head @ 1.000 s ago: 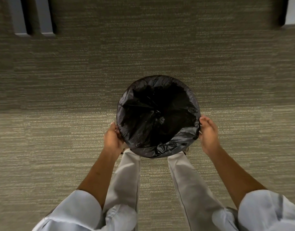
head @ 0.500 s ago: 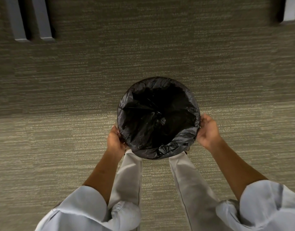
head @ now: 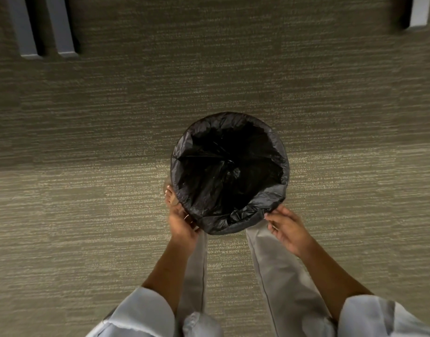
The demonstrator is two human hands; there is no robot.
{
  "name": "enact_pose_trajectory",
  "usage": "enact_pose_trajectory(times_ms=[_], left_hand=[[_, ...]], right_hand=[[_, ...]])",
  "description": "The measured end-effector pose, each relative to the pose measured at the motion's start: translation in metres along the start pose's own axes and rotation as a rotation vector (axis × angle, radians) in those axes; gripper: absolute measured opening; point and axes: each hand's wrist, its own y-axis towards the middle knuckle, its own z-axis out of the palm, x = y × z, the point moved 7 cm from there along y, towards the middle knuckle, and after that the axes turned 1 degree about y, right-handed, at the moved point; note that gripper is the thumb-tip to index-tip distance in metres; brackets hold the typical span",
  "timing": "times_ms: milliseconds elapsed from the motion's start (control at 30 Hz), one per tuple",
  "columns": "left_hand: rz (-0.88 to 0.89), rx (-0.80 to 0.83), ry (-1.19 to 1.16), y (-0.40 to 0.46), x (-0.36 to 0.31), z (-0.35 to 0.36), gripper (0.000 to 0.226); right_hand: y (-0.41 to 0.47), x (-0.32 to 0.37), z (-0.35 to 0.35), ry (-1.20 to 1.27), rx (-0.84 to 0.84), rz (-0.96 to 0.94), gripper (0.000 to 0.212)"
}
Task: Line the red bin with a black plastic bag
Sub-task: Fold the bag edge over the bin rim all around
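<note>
Just carpet, a few furniture legs and some pale trousers

The floor is a carpet (head: 112, 215) with fine horizontal streaks in beige and olive; a darker band runs across the upper part and a lighter one takes over lower down. Top left, two grey legs (head: 42, 27) stand side by side, close together, each throwing a dark shadow to its right. Top right corner has one more grey leg (head: 419, 12), well apart from the pair, cut off by the edge of the view. At the bottom, two light grey trouser legs (head: 279, 271) run down toward the lower edge with a strip of carpet showing between them, and white sleeves (head: 141, 314) sit in both bottom corners.
</note>
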Motion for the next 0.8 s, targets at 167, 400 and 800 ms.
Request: enact_pose_trajectory(times_ms=[167, 400, 800], left_hand=[[-0.009, 0.047, -0.074, 0.002, -0.003, 0.003, 0.049], [0.041, 0.092, -0.147, 0.008, -0.019, 0.007, 0.05], [0.161, 0.091, -0.049, 0.023, -0.039, 0.002, 0.032]], right_hand=[[0.003, -0.004, -0.009, 0.035, 0.041, 0.058, 0.022], [0.018, 0.005, -0.01, 0.066, -0.071, 0.027, 0.017], [0.017, 0.016, 0.001, 0.367, -0.099, -0.072, 0.046]])
